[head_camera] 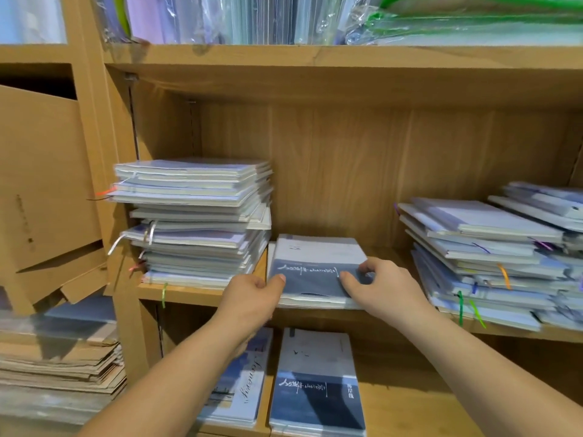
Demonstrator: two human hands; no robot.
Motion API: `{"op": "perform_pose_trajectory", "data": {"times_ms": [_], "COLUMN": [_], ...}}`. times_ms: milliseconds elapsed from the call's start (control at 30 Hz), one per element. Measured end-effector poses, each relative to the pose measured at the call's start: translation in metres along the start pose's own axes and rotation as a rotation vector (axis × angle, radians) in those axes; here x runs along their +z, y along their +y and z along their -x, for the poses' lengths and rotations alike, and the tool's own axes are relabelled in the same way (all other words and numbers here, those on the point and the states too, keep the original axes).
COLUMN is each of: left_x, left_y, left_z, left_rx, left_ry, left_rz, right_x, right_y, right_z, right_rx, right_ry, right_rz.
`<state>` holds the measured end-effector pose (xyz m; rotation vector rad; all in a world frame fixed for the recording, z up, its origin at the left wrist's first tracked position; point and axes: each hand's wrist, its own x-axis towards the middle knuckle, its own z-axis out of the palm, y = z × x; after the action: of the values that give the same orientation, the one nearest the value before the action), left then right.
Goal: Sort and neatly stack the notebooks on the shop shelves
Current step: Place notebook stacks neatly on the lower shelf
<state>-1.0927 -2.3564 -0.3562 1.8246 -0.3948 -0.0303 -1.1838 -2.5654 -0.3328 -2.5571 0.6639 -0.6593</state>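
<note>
Two hands are placed on a short stack of notebooks (318,257), which lies on the middle shelf (195,294), just beside a tall pile (195,222) at its left and apart from a slanted pile (479,253) at its right. Its left front corner is pinched by the left hand (252,298), thumb on the blue cover. The right hand (391,285) is laid on the right front corner with bent fingers; whether it grips cannot be told.

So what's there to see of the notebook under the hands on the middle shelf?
The notebook lies flat on the shelf, between the left stack and the right stack. Its cover is pale grey at the back, dark blue with white script in front. The left hand pinches its left edge; the right hand rests on top.
</note>
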Motion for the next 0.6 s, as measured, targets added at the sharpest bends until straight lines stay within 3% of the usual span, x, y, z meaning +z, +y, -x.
{"op": "perform_pose_trajectory", "data": {"times_ms": [133, 233, 367, 600], "left_x": [-0.006, -0.021, -0.022, -0.035], "left_y": [-0.006, -0.012, -0.002, -0.017], "left_z": [0.024, 0.042, 0.052, 0.113], "left_rx": [-0.132, -0.169, -0.210, -0.132], "left_ry": [-0.206, -0.376, -0.290, -0.338], "left_rz": [0.164, 0.282, 0.412, 0.292], "right_x": [-0.017, -0.027, -0.032, -0.053], "right_y": [0.012, 0.033, 0.030, 0.038], "right_z": [0.022, 0.049, 0.065, 0.124], "right_rx": [0.016, 0.052, 0.091, 0.035], "right_ry": [0.016, -0.046, -0.166, -0.365], "right_rz": [-0.028, -0.195, -0.400, -0.585]}}
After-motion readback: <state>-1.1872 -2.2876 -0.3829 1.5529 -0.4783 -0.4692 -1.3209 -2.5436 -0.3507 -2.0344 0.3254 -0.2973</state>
